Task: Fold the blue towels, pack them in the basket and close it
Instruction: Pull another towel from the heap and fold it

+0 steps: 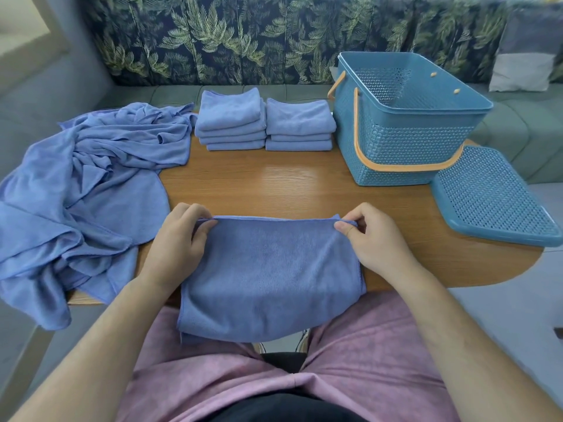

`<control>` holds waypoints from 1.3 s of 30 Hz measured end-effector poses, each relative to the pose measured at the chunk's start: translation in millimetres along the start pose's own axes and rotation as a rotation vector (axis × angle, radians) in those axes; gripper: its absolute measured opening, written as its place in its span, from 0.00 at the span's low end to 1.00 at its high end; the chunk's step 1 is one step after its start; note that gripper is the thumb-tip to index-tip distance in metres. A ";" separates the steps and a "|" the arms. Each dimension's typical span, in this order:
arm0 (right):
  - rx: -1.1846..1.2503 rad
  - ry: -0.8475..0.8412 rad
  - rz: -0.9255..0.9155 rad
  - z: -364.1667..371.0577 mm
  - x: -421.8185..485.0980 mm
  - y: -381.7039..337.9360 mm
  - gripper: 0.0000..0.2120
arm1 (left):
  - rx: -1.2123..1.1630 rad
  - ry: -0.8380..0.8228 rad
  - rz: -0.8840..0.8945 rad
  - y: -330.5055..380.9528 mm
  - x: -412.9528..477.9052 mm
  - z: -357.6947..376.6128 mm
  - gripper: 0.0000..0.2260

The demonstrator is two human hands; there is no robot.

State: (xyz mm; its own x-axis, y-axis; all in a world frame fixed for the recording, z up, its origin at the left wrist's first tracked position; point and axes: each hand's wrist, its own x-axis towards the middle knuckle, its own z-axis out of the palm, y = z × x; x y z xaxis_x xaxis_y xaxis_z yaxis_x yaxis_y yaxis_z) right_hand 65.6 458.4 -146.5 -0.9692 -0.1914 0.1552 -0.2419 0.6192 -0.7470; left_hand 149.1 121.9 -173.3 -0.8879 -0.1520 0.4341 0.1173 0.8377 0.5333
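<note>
A blue towel [268,275], folded over, lies at the table's near edge and hangs toward my lap. My left hand [179,242] pinches its far left corner and my right hand [374,239] pinches its far right corner. Two stacks of folded blue towels [231,123] [300,126] stand at the back of the table. A heap of unfolded blue towels [91,184] covers the table's left end. The blue basket [405,138] with orange handles stands open and looks empty at the back right. Its blue lid [493,199] lies flat to its right, over the table's edge.
The wooden table [274,184] shows bare wood between the folded towel and the stacks. A sofa with a leaf-print backrest [231,41] runs behind the table, and a grey cushion [527,50] sits at its right end.
</note>
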 end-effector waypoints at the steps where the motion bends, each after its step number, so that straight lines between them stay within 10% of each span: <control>1: 0.047 0.013 0.020 -1.2 1.1 0.9 0.07 | 0.004 0.006 -0.012 -1.5 0.2 -0.4 0.02; 21: -0.325 -0.093 -0.189 23.5 6.8 10.5 0.08 | 0.053 -0.050 -0.056 -6.8 -1.1 2.7 0.02; 39: 0.012 0.031 -0.077 10.3 9.4 0.8 0.07 | 0.047 -0.037 -0.037 -8.2 -1.0 3.6 0.03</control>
State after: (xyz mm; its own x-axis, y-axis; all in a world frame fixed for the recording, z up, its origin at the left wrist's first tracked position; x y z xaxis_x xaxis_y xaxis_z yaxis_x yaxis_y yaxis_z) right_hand 56.8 449.3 -152.2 -0.9488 -0.2140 0.2322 -0.3151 0.5941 -0.7401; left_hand 147.4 117.1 -180.8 -0.9070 -0.1649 0.3874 0.0639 0.8555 0.5138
